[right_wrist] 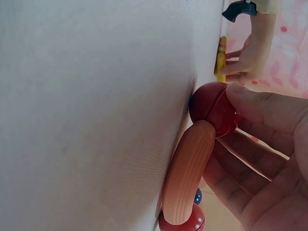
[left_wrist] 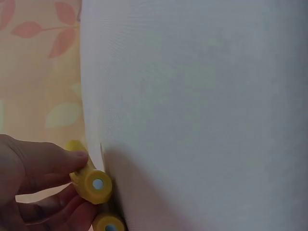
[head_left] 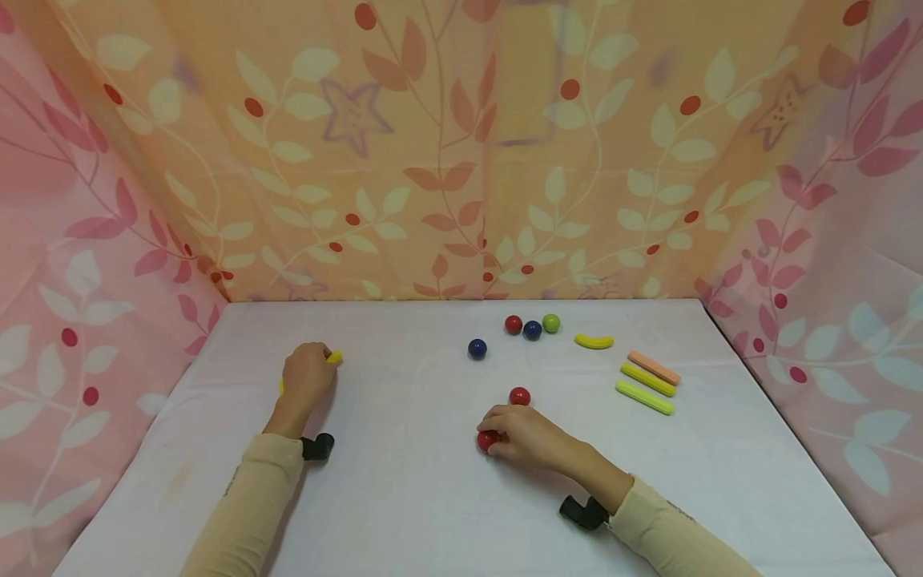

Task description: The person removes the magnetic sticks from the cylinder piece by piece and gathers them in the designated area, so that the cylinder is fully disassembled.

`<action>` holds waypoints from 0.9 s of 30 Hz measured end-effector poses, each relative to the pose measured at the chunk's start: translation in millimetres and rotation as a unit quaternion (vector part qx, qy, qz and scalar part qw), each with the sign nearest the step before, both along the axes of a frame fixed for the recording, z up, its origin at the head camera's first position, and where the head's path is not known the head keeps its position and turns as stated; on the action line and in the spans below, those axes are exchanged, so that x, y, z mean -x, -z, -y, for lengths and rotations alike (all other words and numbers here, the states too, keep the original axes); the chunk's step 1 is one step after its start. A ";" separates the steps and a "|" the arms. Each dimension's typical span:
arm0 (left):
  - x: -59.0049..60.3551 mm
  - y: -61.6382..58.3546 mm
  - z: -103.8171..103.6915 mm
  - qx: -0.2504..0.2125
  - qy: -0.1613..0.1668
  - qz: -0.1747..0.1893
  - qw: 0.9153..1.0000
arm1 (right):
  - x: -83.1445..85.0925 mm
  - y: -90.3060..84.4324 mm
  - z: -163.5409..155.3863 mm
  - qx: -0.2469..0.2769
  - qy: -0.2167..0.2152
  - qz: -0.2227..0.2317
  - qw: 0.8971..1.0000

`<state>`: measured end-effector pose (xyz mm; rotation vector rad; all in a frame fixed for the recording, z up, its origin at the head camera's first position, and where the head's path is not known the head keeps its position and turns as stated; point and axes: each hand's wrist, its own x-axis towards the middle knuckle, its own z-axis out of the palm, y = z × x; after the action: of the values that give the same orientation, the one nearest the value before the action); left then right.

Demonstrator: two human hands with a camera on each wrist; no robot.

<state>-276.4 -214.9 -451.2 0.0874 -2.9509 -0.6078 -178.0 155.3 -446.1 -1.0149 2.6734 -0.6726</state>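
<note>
My left hand [head_left: 306, 375] is at the table's left side, pinching a yellow rod [left_wrist: 91, 185] between thumb and fingers. A round pale disc shows in the rod's end. Just below it in the left wrist view is a second yellow piece [left_wrist: 109, 224] with a similar end. My right hand [head_left: 537, 437] grips a red ball [right_wrist: 214, 108] low over the cloth, thumb on one side. Against that ball lies a curved orange rod [right_wrist: 187, 173], hidden by the hand in the head view. Another red ball [head_left: 520, 397] sits just beyond the right hand's knuckles.
Farther back are a dark blue ball [head_left: 477, 349] and a row of red [head_left: 513, 324], blue [head_left: 532, 330] and green [head_left: 551, 323] balls. To the right lie a curved yellow rod [head_left: 594, 342] and three straight rods [head_left: 647, 380]. Patterned curtains [head_left: 461, 160] enclose the white table [head_left: 404, 497].
</note>
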 end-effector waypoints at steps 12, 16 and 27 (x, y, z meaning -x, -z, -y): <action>1.2 -3.9 1.9 0.036 0.013 0.041 0.998 | 0.4 1.0 -0.1 -0.001 0.002 0.003 1.000; -1.6 -5.4 0.1 0.045 0.014 0.052 0.998 | 0.5 2.1 -0.1 0.002 0.000 0.004 1.000; -10.3 -15.3 -36.8 0.026 0.059 0.022 0.998 | 4.8 -0.3 -18.0 0.067 0.038 0.026 0.997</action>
<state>-266.1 -178.0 -435.9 -0.0791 -3.0297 -0.5501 -182.9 173.3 -445.7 -0.9178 2.6635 -0.8908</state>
